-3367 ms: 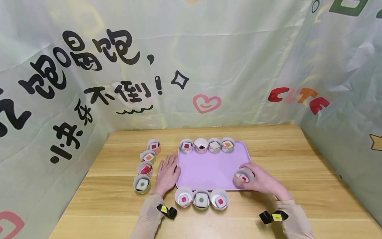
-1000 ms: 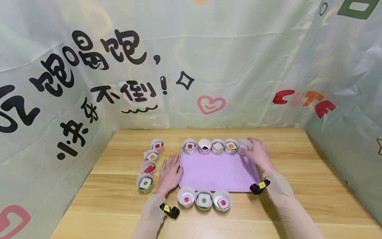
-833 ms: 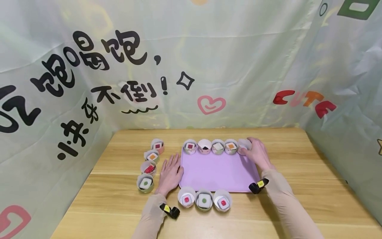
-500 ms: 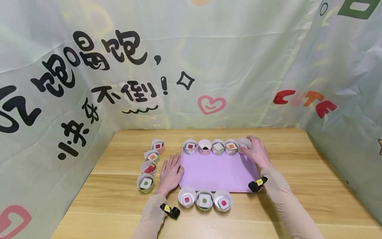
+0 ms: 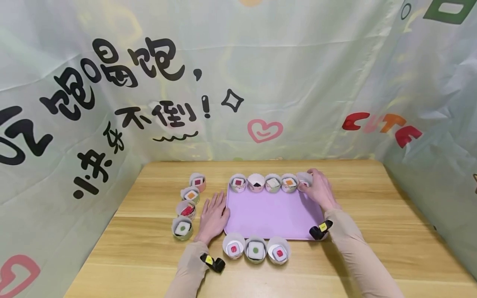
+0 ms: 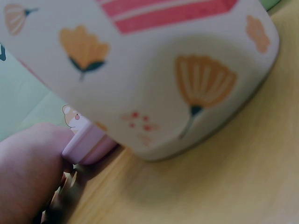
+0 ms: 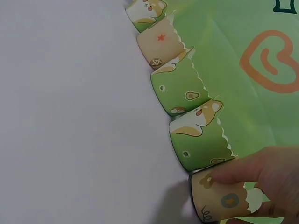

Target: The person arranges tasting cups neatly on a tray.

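Observation:
In the head view my right hand (image 5: pixel 319 188) holds a paper cake cup (image 5: pixel 303 178) at the right end of the row along the back of the purple tray (image 5: pixel 272 215). The right wrist view shows thumb and fingers gripping this beige cup (image 7: pixel 212 200) against a green cup (image 7: pixel 201 144). My left hand (image 5: pixel 213 217) lies flat on the table, its thumb at the tray's left edge. A flower-printed cup (image 6: pixel 140 70) fills most of the left wrist view, with part of the left hand (image 6: pixel 32 163) behind it.
Several cups with small square pieces, such as an orange-topped one (image 5: pixel 289 183), line the tray's back. To the left, a column of cups (image 5: pixel 182 228) stands beside my left hand. Three cups (image 5: pixel 255 250) stand before the tray's front edge. Printed cloth (image 5: pixel 298 82) surrounds the wooden table.
My right hand has carried its cup from the tray's front right to the back row's right end. Over the last second it has barely moved. The left hand stays by the tray.

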`<action>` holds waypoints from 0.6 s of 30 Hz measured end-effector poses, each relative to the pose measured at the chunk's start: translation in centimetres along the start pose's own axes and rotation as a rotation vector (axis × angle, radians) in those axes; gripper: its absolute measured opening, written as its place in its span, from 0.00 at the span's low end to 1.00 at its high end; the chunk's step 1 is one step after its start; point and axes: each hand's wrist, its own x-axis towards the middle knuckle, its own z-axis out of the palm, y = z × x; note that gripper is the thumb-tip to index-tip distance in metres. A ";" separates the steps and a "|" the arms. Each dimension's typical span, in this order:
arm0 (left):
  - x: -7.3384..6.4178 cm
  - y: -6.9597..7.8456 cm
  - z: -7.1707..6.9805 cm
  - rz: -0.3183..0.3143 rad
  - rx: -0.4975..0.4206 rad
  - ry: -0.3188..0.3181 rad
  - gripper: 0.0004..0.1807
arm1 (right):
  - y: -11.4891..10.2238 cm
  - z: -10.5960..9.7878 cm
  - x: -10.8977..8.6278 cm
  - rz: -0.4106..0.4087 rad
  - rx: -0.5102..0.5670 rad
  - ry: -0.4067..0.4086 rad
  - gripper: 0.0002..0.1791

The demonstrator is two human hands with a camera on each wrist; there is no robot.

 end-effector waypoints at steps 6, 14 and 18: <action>0.1 -0.1 0.1 -0.002 0.000 -0.004 0.30 | 0.1 0.0 0.2 -0.008 -0.014 -0.032 0.41; 0.1 -0.1 0.0 0.001 0.003 0.001 0.30 | -0.1 0.0 0.5 -0.038 -0.072 -0.067 0.35; 0.1 -0.1 0.0 0.004 0.006 0.000 0.30 | -0.3 0.0 0.5 -0.038 -0.096 -0.084 0.33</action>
